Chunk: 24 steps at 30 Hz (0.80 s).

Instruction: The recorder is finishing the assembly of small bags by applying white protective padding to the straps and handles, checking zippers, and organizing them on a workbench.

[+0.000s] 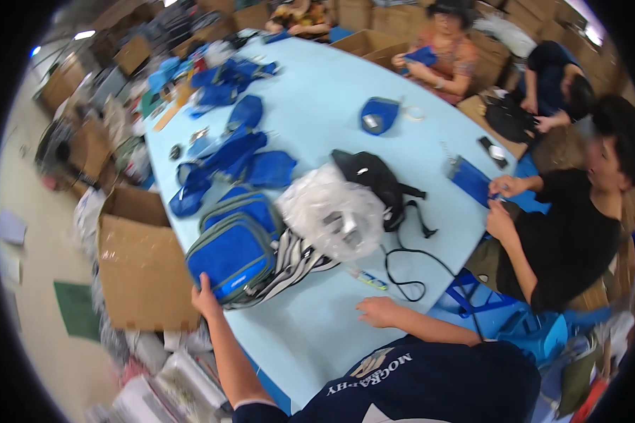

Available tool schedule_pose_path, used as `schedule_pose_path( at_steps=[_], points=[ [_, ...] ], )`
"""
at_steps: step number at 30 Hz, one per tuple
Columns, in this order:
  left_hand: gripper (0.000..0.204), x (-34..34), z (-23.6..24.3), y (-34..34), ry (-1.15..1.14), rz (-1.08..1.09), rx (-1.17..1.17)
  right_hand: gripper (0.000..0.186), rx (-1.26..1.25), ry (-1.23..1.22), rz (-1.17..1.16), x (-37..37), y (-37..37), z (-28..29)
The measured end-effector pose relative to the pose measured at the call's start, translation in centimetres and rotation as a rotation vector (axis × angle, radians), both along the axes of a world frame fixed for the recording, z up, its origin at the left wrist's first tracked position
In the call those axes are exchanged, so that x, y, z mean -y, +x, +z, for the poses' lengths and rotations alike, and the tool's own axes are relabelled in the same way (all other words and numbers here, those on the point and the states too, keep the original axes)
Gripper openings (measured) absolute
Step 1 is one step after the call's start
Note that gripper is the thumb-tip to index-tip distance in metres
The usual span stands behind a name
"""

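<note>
Backpack [231, 257]: blue with grey-green trim, at the near left edge of the table [317, 92], front pocket facing up.
Left hand [204, 299]: at the backpack's near left edge, touching it; how firmly the fingers close there, I cannot tell.
Right hand [379, 311]: over the near part of the table, fingers loosely bent, nothing seen in it.
Progress: the backpack looks made up, its pockets and trim in place, so the sewing seems done; handling or checking appears under way. What is left on it cannot be told from this side.
Crowding: striped cloth [300, 259] lies along the backpack's right side, with a clear plastic bag [331, 211] just beyond, against a black bag [374, 173]. These hamper space to the right.
Loose bits: a black cord [430, 254] loops near the right hand; blue pieces [271, 169] spread up the left side.
Further off: a blue pouch [379, 116] sits alone; a co-worker [561, 233] on the right handles a blue panel [470, 181].
Beside the table: an open carton [148, 264] on the left.
</note>
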<state>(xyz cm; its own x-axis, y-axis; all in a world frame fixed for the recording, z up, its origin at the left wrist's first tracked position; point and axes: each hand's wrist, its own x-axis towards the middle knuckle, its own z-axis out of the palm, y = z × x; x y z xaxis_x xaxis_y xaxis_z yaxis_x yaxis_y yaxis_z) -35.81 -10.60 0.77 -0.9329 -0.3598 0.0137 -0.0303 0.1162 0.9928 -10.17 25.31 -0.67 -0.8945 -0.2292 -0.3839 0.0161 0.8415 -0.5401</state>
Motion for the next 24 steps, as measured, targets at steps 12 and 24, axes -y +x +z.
schedule_pose_path(
  at_steps=[12,24],
  points=[
    [0.028,-3.7,12.7,15.5,-0.325,-0.105,-0.547,0.044,-0.34,-0.328,-0.223,0.8,-2.1,6.3],
    [0.043,-4.1,23.4,22.6,0.48,0.605,-0.781,0.078,-0.647,-0.746,0.036,2.4,-3.8,15.8]
  ],
)
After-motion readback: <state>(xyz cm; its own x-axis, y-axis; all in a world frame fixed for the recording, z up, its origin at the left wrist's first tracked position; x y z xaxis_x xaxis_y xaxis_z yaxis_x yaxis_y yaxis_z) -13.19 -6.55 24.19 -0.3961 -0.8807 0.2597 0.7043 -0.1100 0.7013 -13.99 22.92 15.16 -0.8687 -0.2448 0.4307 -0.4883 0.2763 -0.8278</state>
